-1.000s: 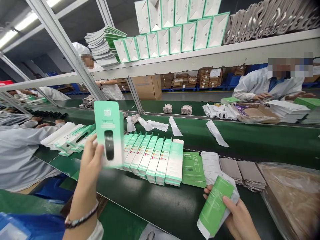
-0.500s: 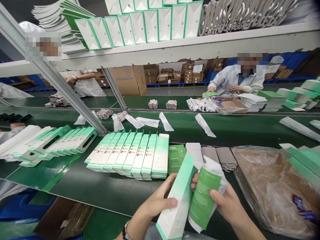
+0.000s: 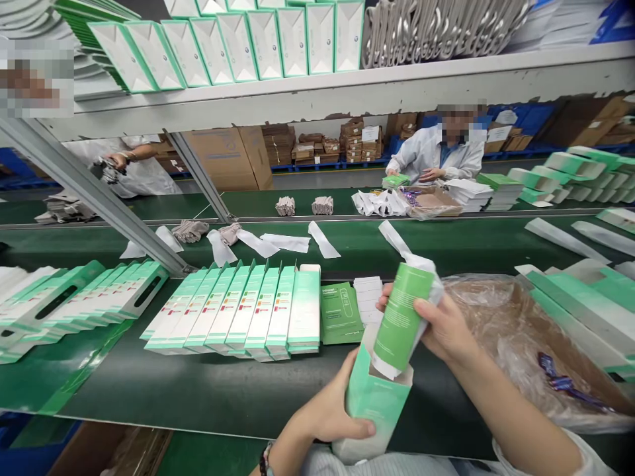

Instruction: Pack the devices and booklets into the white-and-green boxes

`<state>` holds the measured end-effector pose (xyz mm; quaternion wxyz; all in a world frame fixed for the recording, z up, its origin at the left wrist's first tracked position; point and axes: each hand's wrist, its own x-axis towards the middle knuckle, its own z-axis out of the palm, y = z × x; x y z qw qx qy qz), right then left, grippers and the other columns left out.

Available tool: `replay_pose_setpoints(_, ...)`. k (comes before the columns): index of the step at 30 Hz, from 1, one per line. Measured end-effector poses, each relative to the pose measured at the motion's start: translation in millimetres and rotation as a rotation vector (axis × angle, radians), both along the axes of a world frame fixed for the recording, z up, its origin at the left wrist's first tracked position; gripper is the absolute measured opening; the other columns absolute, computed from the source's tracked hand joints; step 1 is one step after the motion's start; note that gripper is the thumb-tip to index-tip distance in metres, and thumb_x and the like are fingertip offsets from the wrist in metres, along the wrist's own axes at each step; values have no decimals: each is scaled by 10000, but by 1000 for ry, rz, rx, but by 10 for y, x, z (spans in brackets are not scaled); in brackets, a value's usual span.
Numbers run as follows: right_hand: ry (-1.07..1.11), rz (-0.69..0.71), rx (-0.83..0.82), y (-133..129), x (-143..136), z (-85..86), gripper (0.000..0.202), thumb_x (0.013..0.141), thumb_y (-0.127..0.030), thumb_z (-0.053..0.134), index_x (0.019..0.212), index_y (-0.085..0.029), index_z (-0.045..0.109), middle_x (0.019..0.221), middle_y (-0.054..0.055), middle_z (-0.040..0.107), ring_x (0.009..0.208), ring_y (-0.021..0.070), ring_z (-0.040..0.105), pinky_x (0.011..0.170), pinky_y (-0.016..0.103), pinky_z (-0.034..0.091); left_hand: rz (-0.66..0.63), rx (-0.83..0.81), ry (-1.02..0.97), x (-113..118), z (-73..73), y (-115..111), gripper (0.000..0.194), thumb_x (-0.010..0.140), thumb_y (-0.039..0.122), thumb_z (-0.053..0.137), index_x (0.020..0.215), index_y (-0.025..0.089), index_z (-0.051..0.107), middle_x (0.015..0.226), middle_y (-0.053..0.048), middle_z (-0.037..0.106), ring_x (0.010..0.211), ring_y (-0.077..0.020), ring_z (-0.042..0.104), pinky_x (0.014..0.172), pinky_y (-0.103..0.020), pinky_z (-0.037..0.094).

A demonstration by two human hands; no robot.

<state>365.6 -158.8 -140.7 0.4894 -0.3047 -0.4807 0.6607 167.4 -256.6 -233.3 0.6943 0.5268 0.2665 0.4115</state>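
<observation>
My left hand (image 3: 331, 413) grips a mint-green carton (image 3: 373, 403) held upright near the bottom centre, its top end open. My right hand (image 3: 443, 326) holds a green leaflet bundled with white folded paper (image 3: 403, 316). The bundle's lower end is inside the carton's open mouth. Just beyond my hands, a row of several closed mint-green cartons (image 3: 238, 311) lies side by side on the dark green belt (image 3: 198, 390). A flat green booklet stack (image 3: 340, 312) and white sheets (image 3: 368, 295) lie beside them.
A cardboard box lined with clear plastic (image 3: 520, 330) sits at my right, with more cartons (image 3: 575, 304) past it. Open windowed cartons (image 3: 74, 301) lie at the left. A slanted metal post (image 3: 99, 198) crosses the left. Other people in white coats (image 3: 436, 149) work across the far belt.
My left hand brought the carton down from the upper left to the centre and stood it upright. My right hand lifted the leaflet bundle and pushed its end into the open carton.
</observation>
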Motion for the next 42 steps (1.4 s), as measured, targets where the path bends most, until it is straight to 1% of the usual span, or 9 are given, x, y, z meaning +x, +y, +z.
replay_pose_setpoints(3, 15, 102, -14, 105, -84, -69, 335, 776, -433, 722, 1027, -214, 690, 1024, 80, 719, 924, 294, 693, 835, 460, 559, -27, 18, -27, 64, -11, 0, 1000, 673, 408, 823, 1492, 238, 277, 1423, -133, 476, 1257, -335, 494, 1033, -474, 399)
replay_pose_setpoints(12, 59, 114, 50, 216, -57, -341, 400, 793, -476, 713, 1079, -198, 697, 1108, 100, 719, 1023, 300, 683, 932, 465, 516, -110, -19, -24, 60, -68, 76, 1088, 619, 397, 863, 1505, 234, 254, 1384, -138, 496, 1214, -330, 522, 1020, -490, 407)
replay_pose_setpoints(15, -59, 128, 104, 218, -41, -399, 460, 809, -494, 691, 1146, -182, 674, 1175, 126, 700, 1106, 324, 645, 938, 469, 507, -87, -55, -57, 82, -102, 119, 1102, 622, 399, 869, 1510, 252, 233, 1404, -147, 489, 1246, -349, 511, 1023, -500, 408)
replay_pose_setpoints(19, -334, 187, 128, 119, -27, -498, 593, 766, -445, 753, 1286, -208, 598, 1256, 102, 664, 1124, 322, 626, 953, 470, 503, 43, -138, -76, 110, -152, 195, 1071, 635, 402, 867, 1498, 270, 245, 1420, -160, 488, 1244, -369, 531, 993, -499, 438)
replay_pose_setpoints(23, -395, 218, 188, -109, -38, -546, 726, 794, -370, 746, 1445, -262, 442, 1442, 100, 521, 1300, 307, 505, 1066, 471, 424, 251, -72, 15, 164, -90, 240, 861, 689, 384, 833, 1418, 224, 405, 1371, -130, 555, 1236, -347, 542, 1008, -450, 446)
replay_pose_setpoints(28, -615, 177, 577, -351, 9, -388, 844, 775, -291, 769, 1504, -307, 344, 1581, 88, 319, 1438, 310, 318, 1163, 493, 283, 353, 68, 168, 210, 112, 199, 660, 695, 252, 808, 1290, 195, 527, 1176, -83, 687, 1054, -297, 629, 901, -364, 496)
replay_pose_setpoints(33, -725, 163, 1171, -405, 67, -241, 838, 800, -235, 750, 1515, -330, 323, 1329, 57, 634, 1208, 266, 602, 1161, 468, 317, 364, 217, 388, 179, 78, 135, 474, 614, 299, 852, 1007, 179, 616, 950, -36, 700, 859, -236, 637, 760, -295, 482)
replay_pose_setpoints(37, -853, 40, 1502, -501, 28, -353, 855, 850, -231, 704, 1555, -234, 220, 1279, 72, 660, 1140, 244, 651, 1143, 426, 359, 414, 244, 399, 168, -39, 81, 392, 644, 320, 814, 919, 195, 564, 839, -2, 663, 737, -181, 591, 651, -265, 447)
replay_pose_setpoints(42, -941, -199, 1651, -671, -19, -457, 466, 849, -235, 698, 1305, -257, 606, 1254, 57, 657, 1095, 242, 681, 1080, 410, 443, 411, 301, 379, 163, -90, 24, 362, 677, 294, 768, 971, 221, 570, 888, -28, 690, 782, -212, 626, 702, -307, 493)
